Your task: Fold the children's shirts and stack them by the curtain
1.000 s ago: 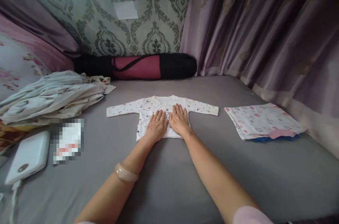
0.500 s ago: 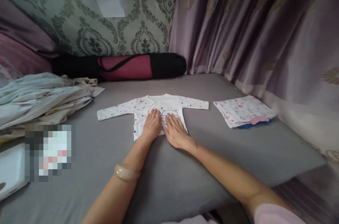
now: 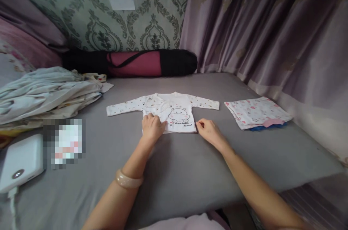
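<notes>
A small white long-sleeved baby shirt [image 3: 174, 108] with a cartoon animal print lies spread flat on the grey bed sheet [image 3: 174, 172], sleeves out to both sides. My left hand [image 3: 151, 128] rests on the shirt's lower left corner, fingers curled onto the hem. My right hand [image 3: 208, 131] is at the lower right corner, thumb and fingers pinched at the hem's edge. A pale bangle sits on my left wrist.
A folded stack of printed baby clothes [image 3: 257, 112] lies to the right, near the curtain. A heap of pale bedding [image 3: 43, 94] is on the left. A rolled red and black bag [image 3: 141, 62] lies against the wall. A white power bank [image 3: 20, 163] sits at front left.
Both hands slid apart from the middle of the shirt to its two lower corners, uncovering the cartoon print. The fingers, flat before, are now curled at the hem.
</notes>
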Demonstrator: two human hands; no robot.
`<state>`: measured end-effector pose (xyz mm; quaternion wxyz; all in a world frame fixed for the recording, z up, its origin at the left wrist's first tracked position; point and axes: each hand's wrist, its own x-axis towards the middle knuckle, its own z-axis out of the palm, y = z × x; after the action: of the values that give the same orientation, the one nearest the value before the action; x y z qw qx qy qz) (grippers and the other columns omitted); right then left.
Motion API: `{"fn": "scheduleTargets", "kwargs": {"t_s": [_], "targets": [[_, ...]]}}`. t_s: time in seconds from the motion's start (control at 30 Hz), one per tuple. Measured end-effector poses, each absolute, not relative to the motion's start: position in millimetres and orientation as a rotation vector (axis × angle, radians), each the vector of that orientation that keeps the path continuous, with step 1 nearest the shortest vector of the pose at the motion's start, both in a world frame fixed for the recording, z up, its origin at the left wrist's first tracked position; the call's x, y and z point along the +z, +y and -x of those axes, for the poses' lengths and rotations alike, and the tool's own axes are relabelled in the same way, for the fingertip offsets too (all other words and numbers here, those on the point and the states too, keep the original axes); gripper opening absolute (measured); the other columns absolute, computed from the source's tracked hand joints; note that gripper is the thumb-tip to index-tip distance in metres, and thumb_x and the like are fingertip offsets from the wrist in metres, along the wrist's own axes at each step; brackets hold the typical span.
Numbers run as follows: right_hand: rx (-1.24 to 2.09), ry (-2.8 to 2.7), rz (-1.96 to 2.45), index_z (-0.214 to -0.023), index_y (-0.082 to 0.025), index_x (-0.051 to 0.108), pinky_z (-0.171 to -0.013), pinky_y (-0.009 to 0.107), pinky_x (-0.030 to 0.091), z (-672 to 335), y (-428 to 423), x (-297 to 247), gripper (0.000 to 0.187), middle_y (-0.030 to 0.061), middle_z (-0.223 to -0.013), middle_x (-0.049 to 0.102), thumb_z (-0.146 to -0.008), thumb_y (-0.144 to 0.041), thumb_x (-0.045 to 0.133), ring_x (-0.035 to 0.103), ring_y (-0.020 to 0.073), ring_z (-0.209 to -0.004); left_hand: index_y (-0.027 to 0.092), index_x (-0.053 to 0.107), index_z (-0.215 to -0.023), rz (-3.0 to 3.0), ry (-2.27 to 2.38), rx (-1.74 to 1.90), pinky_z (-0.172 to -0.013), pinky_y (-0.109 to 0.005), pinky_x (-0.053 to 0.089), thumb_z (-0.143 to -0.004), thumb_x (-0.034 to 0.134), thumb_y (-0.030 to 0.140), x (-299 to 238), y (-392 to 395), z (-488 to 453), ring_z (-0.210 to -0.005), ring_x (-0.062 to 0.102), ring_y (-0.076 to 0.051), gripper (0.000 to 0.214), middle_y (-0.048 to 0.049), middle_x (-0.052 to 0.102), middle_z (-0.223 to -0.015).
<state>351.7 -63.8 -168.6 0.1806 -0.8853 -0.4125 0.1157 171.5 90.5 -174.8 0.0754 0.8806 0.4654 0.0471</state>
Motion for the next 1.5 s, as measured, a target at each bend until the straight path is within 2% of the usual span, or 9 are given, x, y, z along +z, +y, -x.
{"fn": "scheduleTargets", "kwargs": {"t_s": [0.2, 0.47, 0.6, 0.83, 0.97, 1.07, 1.23, 1.5], "targets": [[0.415, -1.109, 2.560, -0.081, -0.020, 0.067, -0.059, 0.026, 0.035, -342.6, -62.5, -171.7, 0.027, 0.0079, -0.082, 0.071, -0.089, -0.038, 0.050, 0.064, 0.0194, -0.075, 0.018, 0.073, -0.081, -2.546, 1.411, 0.073, -0.084, -0.039, 0.043, -0.080, 0.055, 0.051, -172.5, 94.1, -170.8, -0.102, 0.053, -0.032, 0.038, -0.0150, 0.063, -0.103], [0.484, -1.070, 2.421, -0.073, -0.021, 0.066, -0.059, 0.025, 0.037, -339.3, -62.1, -172.0, 0.028, 0.0054, -0.077, 0.070, -0.085, -0.042, 0.053, 0.063, 0.0177, -0.070, 0.019, 0.074, -0.082, -2.481, 1.368, 0.070, -0.086, -0.036, 0.042, -0.078, 0.056, 0.046, -177.1, 98.7, -171.5, -0.104, 0.054, -0.030, 0.032, -0.0127, 0.064, -0.105], [0.512, -1.033, 2.350, -0.067, -0.020, 0.065, -0.062, 0.025, 0.039, -342.6, -60.6, -174.3, 0.035, 0.0059, -0.074, 0.070, -0.085, -0.046, 0.051, 0.063, 0.0176, -0.070, 0.019, 0.073, -0.081, -2.456, 1.376, 0.050, -0.086, -0.035, 0.041, -0.077, 0.056, 0.044, -177.2, 100.3, -172.6, -0.103, 0.055, -0.030, 0.031, -0.0128, 0.066, -0.104], [0.642, -0.931, 2.342, -0.061, -0.019, 0.063, -0.054, 0.024, 0.034, -349.4, -60.2, -173.3, 0.044, 0.0032, -0.061, 0.065, -0.084, -0.053, 0.048, 0.057, 0.0151, -0.060, 0.017, 0.065, -0.079, -2.411, 1.297, 0.033, -0.076, -0.030, 0.041, -0.083, 0.052, 0.041, -168.0, 99.5, -172.2, -0.090, 0.061, -0.024, 0.028, -0.0104, 0.069, -0.087], [0.646, -0.971, 2.356, -0.057, -0.019, 0.060, -0.052, 0.024, 0.032, -351.1, -60.3, -175.0, 0.043, 0.0023, -0.057, 0.062, -0.084, -0.049, 0.048, 0.053, 0.0136, -0.056, 0.019, 0.057, -0.080, -2.257, 1.289, 0.067, -0.063, -0.026, 0.039, -0.082, 0.053, 0.037, -166.2, 97.3, -171.7, -0.079, 0.061, -0.020, 0.019, -0.0060, 0.067, -0.082], [0.588, -1.013, 2.406, -0.057, -0.019, 0.059, -0.053, 0.024, 0.031, -348.9, -59.3, -174.8, 0.039, 0.0023, -0.059, 0.062, -0.083, -0.046, 0.051, 0.053, 0.0137, -0.057, 0.019, 0.053, -0.087, -2.206, 1.297, 0.143, -0.063, -0.025, 0.038, -0.080, 0.056, 0.032, -168.6, 95.8, -170.9, -0.081, 0.060, -0.019, 0.015, -0.0054, 0.066, -0.086], [0.544, -1.077, 2.489, -0.057, -0.018, 0.060, -0.053, 0.025, 0.027, -345.4, -58.5, -168.1, 0.036, 0.0028, -0.059, 0.060, -0.083, -0.042, 0.051, 0.051, 0.0133, -0.057, 0.023, 0.048, -0.104, -2.190, 1.213, 0.176, -0.062, -0.024, 0.037, -0.082, 0.052, 0.026, -170.0, 95.1, -169.2, -0.076, 0.058, -0.017, 0.022, -0.0021, 0.065, -0.087], [0.586, -1.083, 2.568, -0.062, -0.020, 0.061, -0.052, 0.025, 0.025, -354.8, -64.2, -165.6, 0.031, 0.0025, -0.063, 0.063, -0.081, -0.041, 0.050, 0.054, 0.0139, -0.060, 0.021, 0.059, -0.086, -2.220, 1.189, 0.056, -0.060, -0.024, 0.036, -0.079, 0.049, 0.020, -171.2, 102.7, -169.5, -0.071, 0.058, -0.017, 0.013, -0.0022, 0.064, -0.078]]}}
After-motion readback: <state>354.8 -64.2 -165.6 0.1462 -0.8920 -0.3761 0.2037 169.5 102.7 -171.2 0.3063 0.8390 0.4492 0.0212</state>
